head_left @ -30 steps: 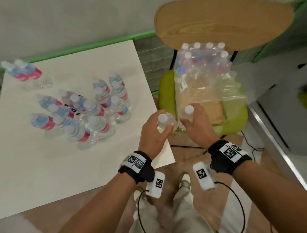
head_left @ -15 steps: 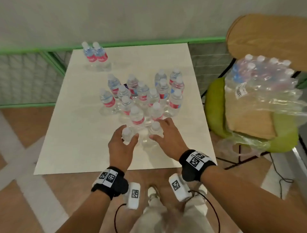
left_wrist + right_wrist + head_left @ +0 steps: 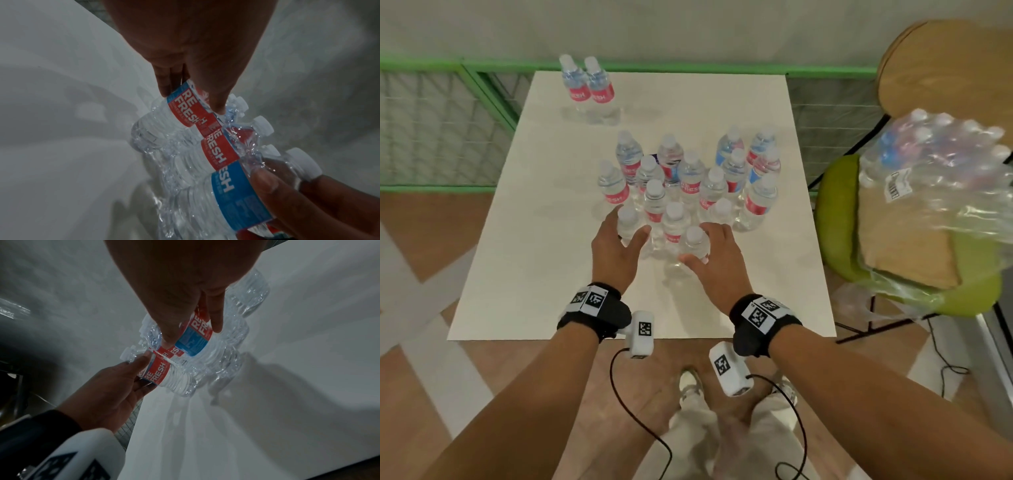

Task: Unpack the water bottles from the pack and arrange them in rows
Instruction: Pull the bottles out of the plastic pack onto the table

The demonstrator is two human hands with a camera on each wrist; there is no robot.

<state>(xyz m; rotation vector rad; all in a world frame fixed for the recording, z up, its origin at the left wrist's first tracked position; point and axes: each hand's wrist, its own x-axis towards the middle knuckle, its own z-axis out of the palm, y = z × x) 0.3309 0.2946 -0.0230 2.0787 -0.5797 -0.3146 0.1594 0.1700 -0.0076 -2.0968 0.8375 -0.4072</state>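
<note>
My left hand [image 3: 619,243] grips a clear water bottle [image 3: 627,222] with a red label, upright at the near left of a cluster of several bottles [image 3: 690,181] on the white table [image 3: 544,267]. My right hand [image 3: 714,253] grips another bottle [image 3: 694,244] at the cluster's near edge. In the left wrist view my thumb and fingers [image 3: 164,84] wrap the red-labelled bottle [image 3: 174,112]. The right wrist view has my fingers [image 3: 216,318] around a red and blue labelled bottle [image 3: 195,339]. The torn plastic pack [image 3: 941,164] with more bottles sits on the chair at the right.
Two bottles [image 3: 589,89] stand apart at the table's far left corner. A green chair [image 3: 835,212] with a wooden back [image 3: 945,68] stands close to the table's right edge. A green mesh fence [image 3: 441,120] runs behind and to the left. Cables hang from my wrists.
Both hands carried a bottle each from the pack on the chair leftward to the table and brought them down at the near edge of the cluster. My view swung left with them.
</note>
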